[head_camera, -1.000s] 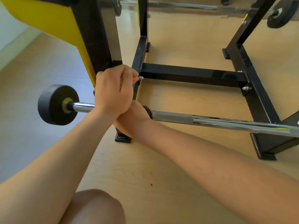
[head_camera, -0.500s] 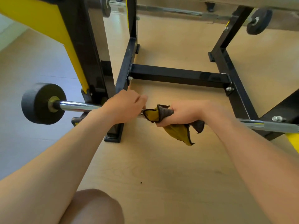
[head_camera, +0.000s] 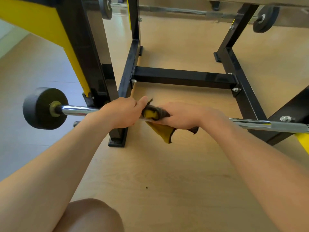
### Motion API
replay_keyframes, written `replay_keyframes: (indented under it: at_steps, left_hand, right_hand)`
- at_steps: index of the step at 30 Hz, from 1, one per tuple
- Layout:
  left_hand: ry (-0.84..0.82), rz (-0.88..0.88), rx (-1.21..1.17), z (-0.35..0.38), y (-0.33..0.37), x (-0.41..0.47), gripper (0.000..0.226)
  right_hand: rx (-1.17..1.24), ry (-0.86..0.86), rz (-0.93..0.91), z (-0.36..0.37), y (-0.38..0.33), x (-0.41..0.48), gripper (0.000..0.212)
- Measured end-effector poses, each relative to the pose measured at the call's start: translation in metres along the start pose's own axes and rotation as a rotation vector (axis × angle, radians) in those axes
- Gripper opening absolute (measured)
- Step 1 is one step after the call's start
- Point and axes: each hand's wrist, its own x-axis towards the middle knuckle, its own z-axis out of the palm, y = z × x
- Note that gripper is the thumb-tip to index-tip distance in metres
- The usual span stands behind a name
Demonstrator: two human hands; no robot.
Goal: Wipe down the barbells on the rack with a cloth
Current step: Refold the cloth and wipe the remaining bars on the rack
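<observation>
1. The left hand is curled tight round the barbell, its thumb tip at the edge of the cloth.
2. The right hand, just beside it, grips the cloth bunched round the bar (a yellow corner hangs below the fingers).
3. Outward of the left hand: bare chrome, then the black end weight.
4. Past the right wrist the bar runs uncovered to the rack.

The cloth now against the left hand
</observation>
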Motion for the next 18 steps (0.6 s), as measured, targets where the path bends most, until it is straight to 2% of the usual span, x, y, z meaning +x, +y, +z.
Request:
replay_keyframes:
  at_steps: [2,4,7,9,11,13,16,17,18]
  left_hand:
    - [0.015,0.020,0.018,-0.001,-0.003,-0.001,0.027]
    - [0.021,0.019,0.040,0.002,-0.006,-0.003,0.027]
    - [0.070,0.020,0.092,0.004,-0.006,-0.005,0.033]
    - [0.084,0.032,0.091,0.005,-0.006,-0.004,0.032]
    - [0.091,0.031,0.110,0.004,-0.006,-0.003,0.031]
    - [0.105,0.054,0.094,0.005,-0.008,0.000,0.030]
    - [0.133,0.052,-0.013,0.003,-0.007,0.001,0.012]
    - [0.134,0.032,-0.066,0.003,-0.006,0.001,0.024]
    - [0.126,0.002,-0.143,0.002,-0.004,0.001,0.032]
  right_hand:
    - [-0.041,0.082,0.053,0.008,0.002,0.003,0.035]
    - [-0.063,0.179,0.111,0.014,-0.002,0.011,0.042]
    - [0.040,0.106,0.230,0.001,-0.009,0.018,0.038]
    - [0.055,0.029,0.246,-0.006,-0.007,0.020,0.031]
    - [0.096,0.024,0.188,-0.003,-0.004,0.012,0.031]
    - [0.237,0.028,0.095,-0.002,-0.006,-0.006,0.035]
    - [0.473,-0.058,0.020,-0.008,-0.021,-0.026,0.039]
    - [0.432,-0.039,-0.012,-0.004,-0.024,-0.024,0.038]
    - [0.276,0.003,-0.061,0.003,-0.024,-0.018,0.033]
